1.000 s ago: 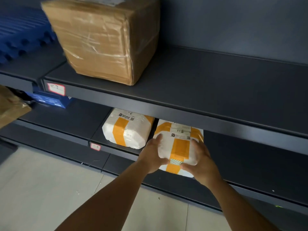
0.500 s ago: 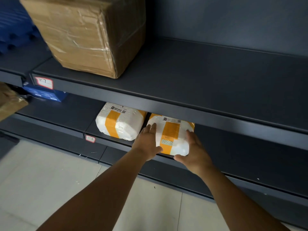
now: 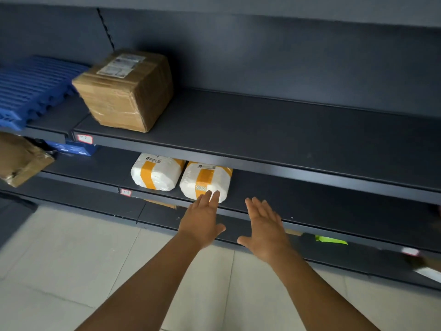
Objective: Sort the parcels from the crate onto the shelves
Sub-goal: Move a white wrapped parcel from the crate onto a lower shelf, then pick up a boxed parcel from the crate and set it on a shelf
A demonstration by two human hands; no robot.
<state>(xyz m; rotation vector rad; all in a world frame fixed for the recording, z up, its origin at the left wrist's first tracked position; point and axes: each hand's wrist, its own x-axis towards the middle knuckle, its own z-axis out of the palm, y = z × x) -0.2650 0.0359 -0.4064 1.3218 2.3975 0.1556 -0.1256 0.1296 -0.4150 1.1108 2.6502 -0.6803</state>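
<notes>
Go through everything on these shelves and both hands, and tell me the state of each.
Left hand: open, fingertips at the right parcel.
Right hand: open, holds nothing.
Right white parcel: lying on the middle shelf.
Left white parcel: lying beside it.
Cardboard box: taped shut, on the upper shelf.
Blue crate: on the upper shelf, far left.

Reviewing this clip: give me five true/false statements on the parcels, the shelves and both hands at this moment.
1. Two white parcels lie side by side on the same shelf. True: left parcel, right parcel.
2. The right hand grips a parcel. False: it is open and holds nothing.
3. The cardboard box sits on the shelf above the white parcels. True.
4. The left hand has straight fingers. True.
5. The white parcels carry blue tape. False: the tape is orange.
</notes>
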